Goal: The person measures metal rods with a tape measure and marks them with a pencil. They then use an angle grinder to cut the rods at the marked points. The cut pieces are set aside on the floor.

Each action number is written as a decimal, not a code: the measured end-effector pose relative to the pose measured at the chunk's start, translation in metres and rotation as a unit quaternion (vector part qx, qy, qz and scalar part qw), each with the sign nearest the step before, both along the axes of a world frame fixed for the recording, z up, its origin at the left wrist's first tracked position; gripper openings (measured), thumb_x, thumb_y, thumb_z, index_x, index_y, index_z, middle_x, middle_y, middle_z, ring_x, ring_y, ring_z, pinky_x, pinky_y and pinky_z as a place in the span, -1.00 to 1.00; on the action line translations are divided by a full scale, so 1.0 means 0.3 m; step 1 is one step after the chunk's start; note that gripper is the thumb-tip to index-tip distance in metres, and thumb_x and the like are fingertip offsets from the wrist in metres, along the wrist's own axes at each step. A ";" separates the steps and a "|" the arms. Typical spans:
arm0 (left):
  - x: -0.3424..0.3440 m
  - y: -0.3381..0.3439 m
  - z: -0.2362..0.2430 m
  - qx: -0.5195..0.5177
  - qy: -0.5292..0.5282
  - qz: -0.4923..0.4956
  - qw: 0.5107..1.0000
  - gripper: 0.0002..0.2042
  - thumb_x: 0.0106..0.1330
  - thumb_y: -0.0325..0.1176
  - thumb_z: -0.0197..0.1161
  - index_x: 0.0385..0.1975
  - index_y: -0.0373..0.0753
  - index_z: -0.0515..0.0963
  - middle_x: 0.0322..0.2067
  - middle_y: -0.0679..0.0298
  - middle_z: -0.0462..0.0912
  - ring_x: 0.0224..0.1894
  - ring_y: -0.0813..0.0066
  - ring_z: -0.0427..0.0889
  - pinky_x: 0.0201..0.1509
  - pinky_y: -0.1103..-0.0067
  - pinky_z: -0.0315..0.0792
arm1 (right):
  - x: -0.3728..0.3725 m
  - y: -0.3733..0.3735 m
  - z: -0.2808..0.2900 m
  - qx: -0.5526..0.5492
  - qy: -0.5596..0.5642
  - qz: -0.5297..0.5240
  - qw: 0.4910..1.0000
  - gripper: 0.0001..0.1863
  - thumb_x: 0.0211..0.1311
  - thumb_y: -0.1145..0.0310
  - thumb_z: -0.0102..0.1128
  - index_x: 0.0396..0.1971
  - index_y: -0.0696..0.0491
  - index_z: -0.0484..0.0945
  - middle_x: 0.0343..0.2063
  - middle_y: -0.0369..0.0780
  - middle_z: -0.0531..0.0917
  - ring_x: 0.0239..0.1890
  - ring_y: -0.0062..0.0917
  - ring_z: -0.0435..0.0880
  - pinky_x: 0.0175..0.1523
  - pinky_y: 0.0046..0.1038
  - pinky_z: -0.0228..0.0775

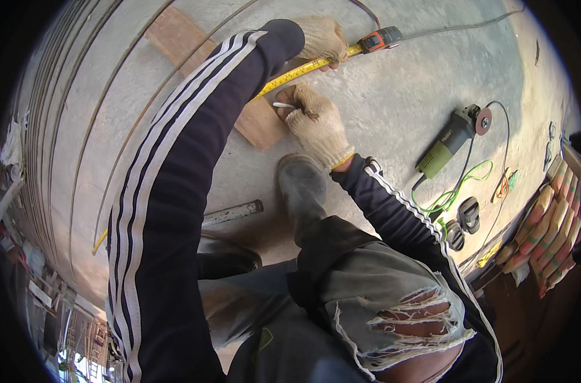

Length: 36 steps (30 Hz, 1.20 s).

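My left hand [322, 37], in a knitted work glove, presses a yellow tape measure blade [290, 73] down at the top of the view; the orange tape case [379, 39] lies just to its right. My right hand [316, 124], also gloved, pinches a small white marker [283, 105] with its tip right beside the tape. Both hands work over a brown wooden plank [258, 124] lying on the concrete floor. My left sleeve, dark with white stripes, covers much of the plank.
A green angle grinder [453, 137] lies to the right with its cord and a green cable [459, 185]. A metal pipe [233, 212] lies by my boot [300, 185]. Thin steel rods [80, 127] run along the left. Stacked sacks [549, 230] sit at the right edge.
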<state>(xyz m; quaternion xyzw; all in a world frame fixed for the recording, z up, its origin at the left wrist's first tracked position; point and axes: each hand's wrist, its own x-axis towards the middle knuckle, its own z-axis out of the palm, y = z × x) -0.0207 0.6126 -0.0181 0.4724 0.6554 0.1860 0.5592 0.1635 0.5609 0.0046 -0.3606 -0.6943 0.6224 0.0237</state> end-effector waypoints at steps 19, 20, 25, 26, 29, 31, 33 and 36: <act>0.003 0.028 -0.083 -0.008 -0.065 0.024 0.998 -0.71 0.20 -0.31 0.43 -0.13 -0.30 0.80 -0.34 0.18 0.86 -0.41 0.46 0.81 -0.26 0.49 0.63 | -0.023 -0.032 -0.003 0.153 0.011 0.044 0.987 -0.78 0.40 0.28 0.23 -0.35 0.13 0.67 -0.44 -0.03 0.65 -0.39 -0.06 0.68 -0.29 -0.14 0.48; 0.003 0.025 -0.081 -0.007 -0.065 0.029 0.997 -0.71 0.21 -0.30 0.43 -0.13 -0.30 0.80 -0.34 0.18 0.86 -0.42 0.46 0.81 -0.26 0.49 0.63 | -0.025 -0.034 -0.004 0.156 0.010 0.047 0.987 -0.78 0.40 0.27 0.23 -0.35 0.13 0.66 -0.43 -0.03 0.65 -0.39 -0.07 0.68 -0.29 -0.14 0.48; 0.010 0.024 -0.069 -0.009 -0.050 0.025 0.998 -0.71 0.22 -0.29 0.42 -0.13 -0.30 0.80 -0.34 0.19 0.85 -0.42 0.46 0.80 -0.24 0.49 0.63 | -0.027 -0.050 -0.021 0.158 0.018 0.033 0.987 -0.78 0.38 0.27 0.24 -0.37 0.11 0.64 -0.45 -0.01 0.63 -0.39 -0.03 0.67 -0.29 -0.10 0.47; 0.011 0.027 -0.067 -0.007 -0.042 0.024 0.999 -0.71 0.22 -0.28 0.42 -0.13 -0.30 0.80 -0.34 0.19 0.85 -0.42 0.46 0.80 -0.23 0.49 0.63 | -0.028 -0.054 -0.029 0.157 0.021 0.023 0.987 -0.78 0.38 0.27 0.24 -0.37 0.11 0.64 -0.46 0.00 0.62 -0.38 -0.01 0.66 -0.29 -0.09 0.46; -0.012 0.027 -0.055 -0.002 -0.027 -0.014 1.000 -0.77 0.11 -0.29 0.44 -0.27 -0.23 0.82 -0.36 0.15 0.85 -0.33 0.37 0.81 -0.13 0.45 0.61 | -0.025 -0.058 -0.054 0.152 0.001 0.024 0.988 -0.80 0.36 0.28 0.24 -0.36 0.11 0.64 -0.49 0.01 0.59 -0.38 0.04 0.64 -0.28 -0.06 0.45; -0.017 0.037 -0.050 0.002 -0.021 -0.031 0.999 -0.80 0.05 -0.30 0.45 -0.35 -0.21 0.83 -0.37 0.13 0.85 -0.30 0.34 0.80 -0.10 0.44 0.59 | -0.006 -0.045 -0.067 0.144 -0.020 0.034 0.989 -0.81 0.36 0.29 0.23 -0.36 0.11 0.64 -0.49 0.02 0.59 -0.37 0.06 0.64 -0.26 -0.05 0.46; -0.024 0.039 -0.046 0.010 -0.009 -0.025 1.000 -0.79 0.05 -0.30 0.45 -0.36 -0.24 0.82 -0.39 0.15 0.84 -0.33 0.36 0.79 -0.14 0.46 0.59 | 0.014 -0.040 -0.067 0.134 -0.047 0.044 0.989 -0.82 0.35 0.31 0.23 -0.36 0.11 0.63 -0.47 0.02 0.59 -0.34 0.07 0.64 -0.23 -0.05 0.47; -0.027 0.040 -0.047 0.001 -0.048 -0.027 0.999 -0.79 0.05 -0.29 0.45 -0.35 -0.24 0.82 -0.38 0.16 0.84 -0.33 0.37 0.79 -0.15 0.47 0.59 | 0.035 -0.051 -0.052 0.167 0.022 0.035 0.985 -0.75 0.47 0.22 0.27 -0.28 0.12 0.69 -0.45 -0.02 0.63 -0.40 -0.07 0.67 -0.27 -0.18 0.46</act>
